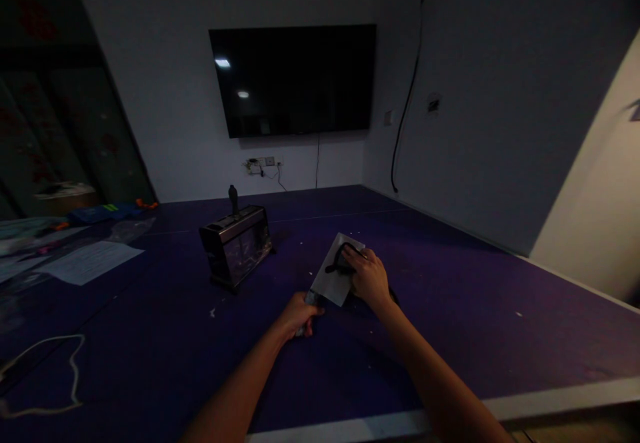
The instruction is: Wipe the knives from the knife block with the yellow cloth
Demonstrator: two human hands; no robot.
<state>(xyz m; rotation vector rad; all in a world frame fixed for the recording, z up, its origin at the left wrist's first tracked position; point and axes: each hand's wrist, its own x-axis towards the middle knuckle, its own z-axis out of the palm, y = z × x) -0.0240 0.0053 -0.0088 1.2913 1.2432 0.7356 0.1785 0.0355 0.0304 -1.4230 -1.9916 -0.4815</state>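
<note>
Left hand is clutching the silvery pouch by its corner — right hand is gripping a black cord that could snag on the pouch's edge.

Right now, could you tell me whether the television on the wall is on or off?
Off, it seems: the television shows a black screen with only two reflected lights.

the head camera looks forward and down over the purple table, left hand and right hand close ahead.
</note>
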